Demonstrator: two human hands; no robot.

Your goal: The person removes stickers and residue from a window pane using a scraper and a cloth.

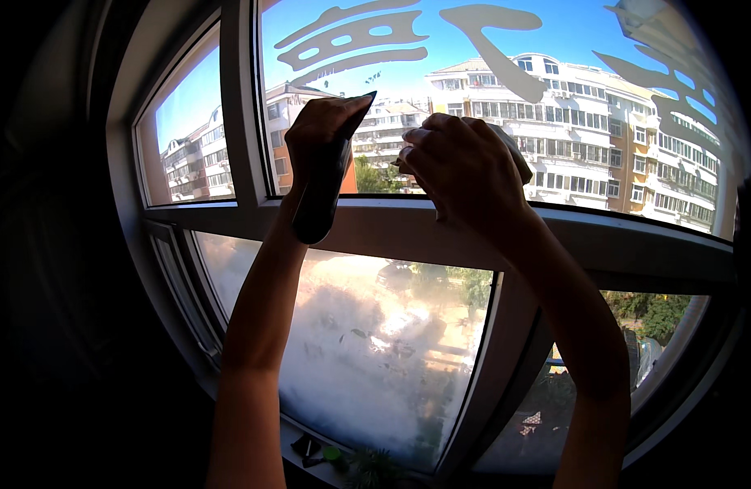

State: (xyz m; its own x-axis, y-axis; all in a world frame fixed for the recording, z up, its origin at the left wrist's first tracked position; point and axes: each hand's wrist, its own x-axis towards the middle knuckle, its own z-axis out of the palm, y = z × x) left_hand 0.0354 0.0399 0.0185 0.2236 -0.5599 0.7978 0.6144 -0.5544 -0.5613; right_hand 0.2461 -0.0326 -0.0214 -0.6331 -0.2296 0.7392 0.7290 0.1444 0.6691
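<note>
My left hand [312, 126] is closed around a dark, long tool [320, 200] with a rounded lower end and a pointed upper tip, perhaps a scraper. Its tip points up and right, close to the upper window pane [392, 77]; I cannot tell if it touches. My right hand [473, 171] grips a crumpled cloth [515, 152], its edges showing beside the fingers. It is held just right of the left hand, in front of the same pane. Large grey decals [351, 45] and a few small dark specks mark the glass above both hands.
A wide window frame bar [392, 224] crosses below my hands. Under it is a hazy lower pane [375, 350], with a darker pane [660, 326] at right. A green plant [375, 466] and a small green object [332, 453] sit at the bottom. Buildings stand outside.
</note>
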